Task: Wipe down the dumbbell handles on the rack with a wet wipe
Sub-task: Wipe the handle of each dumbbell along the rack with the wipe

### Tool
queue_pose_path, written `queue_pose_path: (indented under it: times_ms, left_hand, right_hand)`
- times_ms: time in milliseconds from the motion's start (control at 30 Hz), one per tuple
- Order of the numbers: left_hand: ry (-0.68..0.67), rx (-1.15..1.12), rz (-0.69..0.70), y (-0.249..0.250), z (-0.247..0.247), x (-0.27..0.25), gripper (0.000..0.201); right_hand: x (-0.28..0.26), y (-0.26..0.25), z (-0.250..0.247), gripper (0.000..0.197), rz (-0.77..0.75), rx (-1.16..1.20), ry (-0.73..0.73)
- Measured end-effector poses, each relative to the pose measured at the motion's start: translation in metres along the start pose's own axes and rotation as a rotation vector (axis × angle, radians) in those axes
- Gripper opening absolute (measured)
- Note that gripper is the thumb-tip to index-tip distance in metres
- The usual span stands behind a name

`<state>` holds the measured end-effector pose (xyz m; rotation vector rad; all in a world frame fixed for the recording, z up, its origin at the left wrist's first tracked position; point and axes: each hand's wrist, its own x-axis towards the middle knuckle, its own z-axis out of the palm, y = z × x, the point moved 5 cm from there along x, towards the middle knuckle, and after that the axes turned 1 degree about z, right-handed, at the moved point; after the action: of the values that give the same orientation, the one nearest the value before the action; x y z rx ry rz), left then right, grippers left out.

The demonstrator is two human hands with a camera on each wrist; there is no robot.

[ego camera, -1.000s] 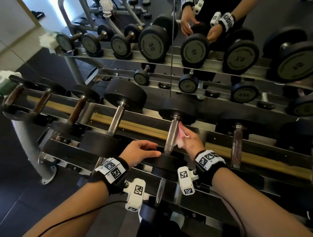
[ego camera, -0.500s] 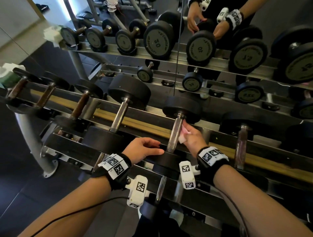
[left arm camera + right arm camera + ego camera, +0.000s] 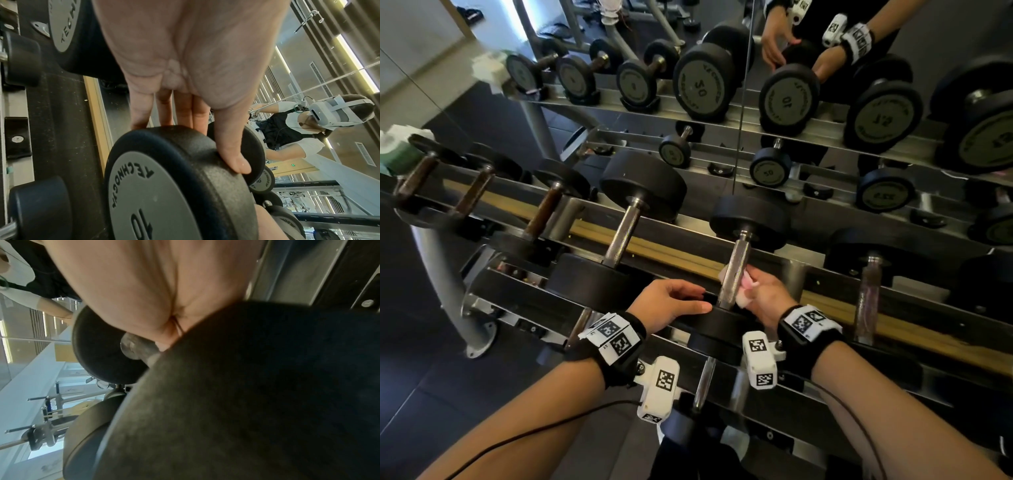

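Two hands work at one black rubber-headed dumbbell with a knurled steel handle (image 3: pixel 734 270) on the metal rack (image 3: pixel 893 305): the right hand (image 3: pixel 765 294) pinches a crumpled pale pink wet wipe (image 3: pixel 744 291) against the handle's right side. The left hand (image 3: pixel 671 301) rests with straight fingers on the near head, which is marked 10. Seven dumbbells sit along this top tier.
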<state>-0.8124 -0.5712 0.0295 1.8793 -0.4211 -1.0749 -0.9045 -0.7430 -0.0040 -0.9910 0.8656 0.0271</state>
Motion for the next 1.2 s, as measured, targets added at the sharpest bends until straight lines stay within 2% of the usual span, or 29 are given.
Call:
queue_pose_path:
  times_ms: [133, 300, 433, 533, 867, 1033, 1200]
  left_hand:
    - [0.012, 0.02, 0.006, 0.0, 0.0, -0.002, 0.038]
    - [0.01, 0.019, 0.009, -0.001, 0.001, -0.002, 0.038]
    - [0.014, 0.032, 0.001, -0.003, 0.0, -0.002, 0.036]
    - [0.02, 0.031, -0.001, -0.004, 0.0, -0.002, 0.037]
    - [0.035, 0.017, -0.002, -0.003, 0.001, -0.004, 0.047]
    - [0.037, 0.014, -0.01, -0.006, 0.001, -0.003, 0.04]
    - [0.038, 0.014, -0.005, -0.008, 0.002, -0.002, 0.04]
  right_hand:
    - [-0.006, 0.0, -0.01, 0.069, 0.024, 0.005, 0.014]
    - [-0.005, 0.003, -0.031, 0.07, 0.099, 0.053, -0.056]
    - [0.009, 0.005, -0.016, 0.069, 0.103, 0.076, 0.03]
    - [0.011, 0.005, -0.001, 0.058, 0.088, -0.043, -0.023]
    - [-0.009, 0.005, -0.031, 0.074, 0.138, 0.028, -0.096]
    - [0.006, -0.003, -0.03, 0.076, 0.079, 0.09, 0.057]
    - [0.02, 0.002, -0.016, 0.067, 0.089, 0.084, 0.091]
